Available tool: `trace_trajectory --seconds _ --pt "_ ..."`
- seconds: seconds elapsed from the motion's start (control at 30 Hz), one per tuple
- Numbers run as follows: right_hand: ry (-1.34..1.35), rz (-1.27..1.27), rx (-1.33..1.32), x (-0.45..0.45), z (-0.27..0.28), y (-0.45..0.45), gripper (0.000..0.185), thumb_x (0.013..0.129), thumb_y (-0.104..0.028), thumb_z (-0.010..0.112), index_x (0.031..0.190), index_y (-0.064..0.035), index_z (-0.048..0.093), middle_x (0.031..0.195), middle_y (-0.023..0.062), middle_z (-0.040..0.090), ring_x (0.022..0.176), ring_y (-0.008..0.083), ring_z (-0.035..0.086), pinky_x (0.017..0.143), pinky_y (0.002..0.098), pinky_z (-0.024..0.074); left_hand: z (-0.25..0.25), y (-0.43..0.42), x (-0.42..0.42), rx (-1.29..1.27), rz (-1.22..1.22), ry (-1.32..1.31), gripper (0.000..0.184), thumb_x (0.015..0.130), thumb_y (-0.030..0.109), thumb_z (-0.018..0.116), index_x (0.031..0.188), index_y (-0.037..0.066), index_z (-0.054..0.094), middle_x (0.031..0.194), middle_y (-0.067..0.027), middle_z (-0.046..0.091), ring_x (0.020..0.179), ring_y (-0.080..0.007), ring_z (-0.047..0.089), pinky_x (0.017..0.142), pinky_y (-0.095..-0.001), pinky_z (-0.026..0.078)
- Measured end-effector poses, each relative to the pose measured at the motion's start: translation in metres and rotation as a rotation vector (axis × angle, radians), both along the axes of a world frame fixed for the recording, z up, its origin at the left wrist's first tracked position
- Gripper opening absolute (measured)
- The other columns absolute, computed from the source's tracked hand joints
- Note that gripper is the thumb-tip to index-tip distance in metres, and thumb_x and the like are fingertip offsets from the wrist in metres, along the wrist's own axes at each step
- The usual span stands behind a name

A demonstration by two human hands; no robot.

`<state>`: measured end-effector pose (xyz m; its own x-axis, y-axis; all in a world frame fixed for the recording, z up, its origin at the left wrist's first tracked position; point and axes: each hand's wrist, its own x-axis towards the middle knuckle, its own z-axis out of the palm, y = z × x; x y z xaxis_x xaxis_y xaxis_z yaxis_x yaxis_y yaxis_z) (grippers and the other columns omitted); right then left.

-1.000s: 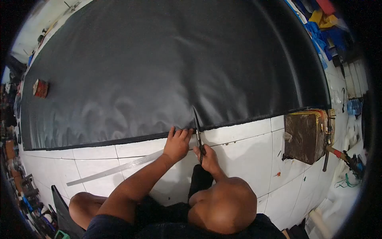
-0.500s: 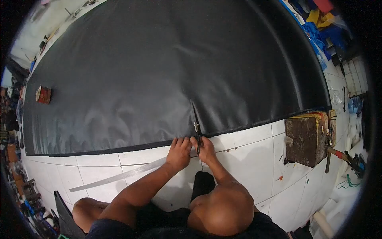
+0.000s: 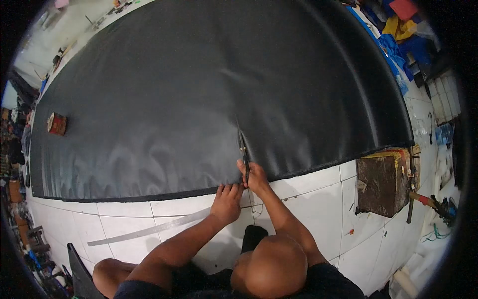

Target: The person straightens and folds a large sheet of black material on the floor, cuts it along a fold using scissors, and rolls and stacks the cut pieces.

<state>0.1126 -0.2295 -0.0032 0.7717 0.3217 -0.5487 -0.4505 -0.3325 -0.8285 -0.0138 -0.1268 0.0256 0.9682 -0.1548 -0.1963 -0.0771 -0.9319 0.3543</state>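
A large sheet of black leather-like material lies spread over the floor. My right hand is wrapped around the dark handles of a pair of scissors. The blades point away from me, at a slit that runs inward from the sheet's near edge. Just to the left of the slit, my left hand grips that near edge, its fingers curled on top. The thumb's hold is partly hidden.
A long grey metal ruler lies on the white floor tiles. On the sheet's left side rests a small reddish block. A worn brown box-like block stands by the right corner, with a hammer-like tool beside it.
My right hand and the scissors have moved forward, further over the sheet. The left hand stays at the near edge, appearing slightly lower as the view shifted a little.
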Motion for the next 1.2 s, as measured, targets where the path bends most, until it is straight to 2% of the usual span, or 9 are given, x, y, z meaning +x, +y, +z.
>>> trace_trajectory --seconds 0.13,0.2,0.33,0.43,0.5,0.63,0.67,0.93,1.2 --pt "-0.225 0.048 -0.083 -0.004 -0.036 -0.003 0.048 0.090 -0.048 0.066 0.070 -0.0072 0.050 0.054 0.0004 0.049 0.046 0.0104 0.048 0.044 0.0281 0.0390 0.001 -0.001 0.002 0.014 0.004 -0.027 0.070 0.073 0.013 0.065 0.138 0.000 0.041 0.123 -0.0184 0.048 0.119 -0.0372 0.046 0.108 -0.0520 0.031" --pt "-0.171 0.015 0.017 -0.006 -0.008 0.000 0.047 0.090 -0.046 0.066 0.070 -0.0068 0.050 0.055 0.0009 0.049 0.046 0.0105 0.048 0.044 0.0282 0.0391 0.001 -0.001 0.003 0.020 0.002 0.047 0.070 0.073 0.015 0.064 0.138 0.001 0.041 0.123 -0.0182 0.048 0.119 -0.0366 0.045 0.108 -0.0529 0.031" --pt "-0.207 0.051 -0.076 -0.003 -0.022 -0.003 0.046 0.091 -0.045 0.066 0.071 -0.0066 0.051 0.054 0.0010 0.049 0.046 0.0105 0.047 0.045 0.0280 0.0392 -0.011 -0.002 0.000 0.078 -0.036 0.031 0.067 0.075 0.021 0.064 0.136 0.001 0.044 0.123 -0.0182 0.048 0.119 -0.0353 0.045 0.107 -0.0531 0.030" --pt "-0.148 0.095 -0.020 0.003 -0.001 -0.004 0.047 0.091 -0.048 0.064 0.072 -0.0068 0.051 0.055 0.0011 0.049 0.047 0.0105 0.048 0.047 0.0281 0.0394 0.005 -0.002 0.009 0.138 -0.050 0.097 0.067 0.077 0.027 0.065 0.136 0.001 0.046 0.126 -0.0186 0.047 0.120 -0.0340 0.045 0.107 -0.0524 0.030" --pt "0.098 0.077 0.020 0.008 0.032 -0.001 0.049 0.092 -0.052 0.061 0.072 -0.0077 0.051 0.055 0.0010 0.050 0.048 0.0102 0.048 0.047 0.0280 0.0386 -0.004 -0.003 0.005 0.154 -0.063 0.065 0.068 0.077 0.030 0.066 0.137 0.002 0.046 0.132 -0.0193 0.045 0.121 -0.0348 0.044 0.108 -0.0518 0.030" --pt "0.069 0.109 0.022 0.019 0.036 0.003 0.051 0.092 -0.055 0.057 0.073 -0.0082 0.050 0.055 0.0008 0.049 0.050 0.0116 0.048 0.048 0.0289 0.0383 0.000 -0.003 0.006 0.128 -0.064 0.173 0.071 0.078 0.035 0.066 0.138 0.003 0.045 0.136 -0.0198 0.041 0.122 -0.0380 0.043 0.108 -0.0567 0.028" --pt "0.092 0.118 0.007 0.025 0.039 0.006 0.051 0.092 -0.055 0.057 0.073 -0.0082 0.050 0.055 0.0008 0.049 0.050 0.0116 0.048 0.048 0.0289 0.0383 0.012 -0.002 0.011 0.120 -0.049 0.138 0.066 0.079 0.028 0.062 0.137 0.003 0.045 0.124 -0.0150 0.047 0.120 -0.0321 0.045 0.108 -0.0562 0.029" --pt "0.030 0.062 0.056 0.045 -0.004 0.021 0.045 0.093 -0.050 0.059 0.076 -0.0091 0.050 0.059 -0.0015 0.046 0.050 0.0104 0.046 0.048 0.0283 0.0392 0.002 -0.006 0.014 0.093 -0.018 0.204 0.068 0.081 0.030 0.060 0.142 0.006 0.042 0.127 -0.0150 0.046 0.121 -0.0319 0.043 0.107 -0.0591 0.031" --pt "0.065 0.041 0.027 0.050 0.024 0.026 0.042 0.094 -0.045 0.060 0.077 -0.0081 0.053 0.056 -0.0003 0.049 0.048 0.0109 0.048 0.047 0.0283 0.0397 0.022 -0.014 0.042 0.069 0.030 0.362 0.076 0.078 0.035 0.065 0.145 0.013 0.037 0.121 -0.0150 0.047 0.115 -0.0327 0.045 0.101 -0.0649 0.031"
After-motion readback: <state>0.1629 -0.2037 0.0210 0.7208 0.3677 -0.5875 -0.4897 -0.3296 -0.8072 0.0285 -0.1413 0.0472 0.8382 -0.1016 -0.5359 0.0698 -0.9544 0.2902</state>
